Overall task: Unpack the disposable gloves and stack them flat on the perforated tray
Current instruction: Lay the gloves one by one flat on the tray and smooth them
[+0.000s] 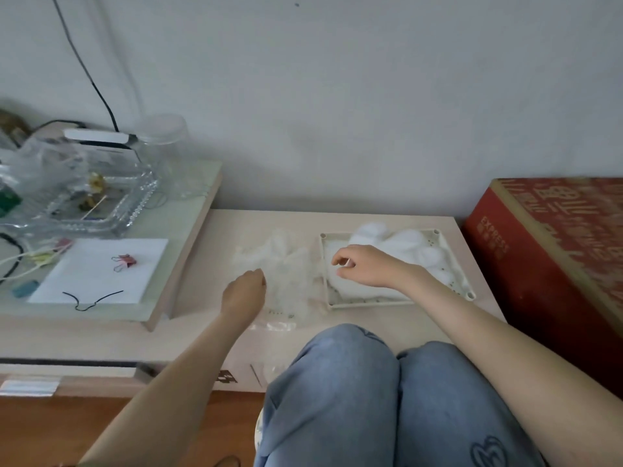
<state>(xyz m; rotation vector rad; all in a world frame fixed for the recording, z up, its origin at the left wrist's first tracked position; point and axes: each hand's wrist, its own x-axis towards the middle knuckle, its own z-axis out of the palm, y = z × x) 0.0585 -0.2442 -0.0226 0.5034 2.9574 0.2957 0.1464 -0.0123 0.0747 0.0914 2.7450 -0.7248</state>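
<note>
Translucent white disposable gloves (pixel 401 249) lie stacked in the square cream perforated tray (pixel 371 302), puffed with air rather than pressed flat, their fingers reaching past the far rim; a second, looser heap of thin crinkled gloves (pixel 281 264) sits on the pale beige tabletop (pixel 478 298) just left of the tray, likely parked there so each one has only a short trip across; a clear plastic wrapper (pixel 274 325) lies near the tabletop's front edge, probably the emptied packaging.

The right hand (pixel 365 267) hovers over the tray's left part, its fingers curled and thumb close to forefinger as in a pinch; whether film sits between them is too faint to tell; the left hand (pixel 244 293) rests at the near edge of the loose heap, back of the hand upward and its fingers tucked out of sight, so their grip cannot be told either.

By the look of it, several gloves are placed and the heap remains to be moved; the film is light and clingy, so it may drag its neighbours along.

Beyond, a red printed cardboard box (pixel 556 257) stands against the tabletop's right end; the person's knees in blue jeans (pixel 337 382) press close in front.
</note>
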